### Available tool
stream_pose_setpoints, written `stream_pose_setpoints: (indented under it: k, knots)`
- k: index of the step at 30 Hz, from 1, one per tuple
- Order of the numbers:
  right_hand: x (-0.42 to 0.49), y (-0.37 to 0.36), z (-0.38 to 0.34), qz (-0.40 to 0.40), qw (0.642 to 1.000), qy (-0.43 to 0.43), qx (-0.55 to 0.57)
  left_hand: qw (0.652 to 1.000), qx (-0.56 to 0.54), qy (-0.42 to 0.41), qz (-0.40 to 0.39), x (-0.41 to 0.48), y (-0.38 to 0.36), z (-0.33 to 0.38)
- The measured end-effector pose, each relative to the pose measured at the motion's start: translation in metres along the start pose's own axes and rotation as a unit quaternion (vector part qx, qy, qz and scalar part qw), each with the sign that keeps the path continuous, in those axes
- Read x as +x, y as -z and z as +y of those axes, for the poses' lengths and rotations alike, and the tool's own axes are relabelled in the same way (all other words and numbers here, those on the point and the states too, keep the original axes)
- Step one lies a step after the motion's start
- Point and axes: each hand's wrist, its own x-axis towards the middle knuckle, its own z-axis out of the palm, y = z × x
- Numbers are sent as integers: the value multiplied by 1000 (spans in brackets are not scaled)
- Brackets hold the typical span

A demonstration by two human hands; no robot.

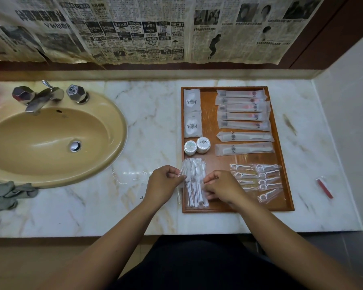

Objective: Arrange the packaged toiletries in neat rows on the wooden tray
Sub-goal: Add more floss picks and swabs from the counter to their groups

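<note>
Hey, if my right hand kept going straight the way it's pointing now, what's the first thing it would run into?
The cotton swab packets at the near left corner of the wooden tray; your right hand seems to be pinching their edge. Just beyond them is your left hand.

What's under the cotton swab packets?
The wooden tray, at its near-left corner, shows around the cotton swab packets, pinched by the left hand and right hand. Anything beneath them is covered.
</note>
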Motion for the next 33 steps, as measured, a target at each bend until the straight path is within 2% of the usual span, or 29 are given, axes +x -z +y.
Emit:
stream_pose_setpoints:
  k: [5, 11, 17, 23, 25, 28, 33]
  knots:
    - [1, 16, 8, 49, 998, 8, -31, 1000, 10, 4, -3, -5, 2, -5]
    - [-2, 17, 22, 58, 991, 1, -122, 999, 26, -9, -22, -6, -6, -4]
    - [-1, 7, 27, 78, 965, 57, -243, 999, 33, -13, -33, -7, -10, 0]
    - [-9, 14, 21, 91, 958, 64, -263, 997, 57, -22, -44, -8, -12, 2]
    - [-14, 15, 14, 98, 963, 95, -233, 993, 85, -41, -68, -10, -13, 4]
    - [-16, 9, -1, 27, 992, 97, -77, 989, 106, -56, -82, -16, -15, 1]
    - [-13, -11, -15, -45, 994, 104, 1, 996, 61, -40, -58, -31, -7, -8]
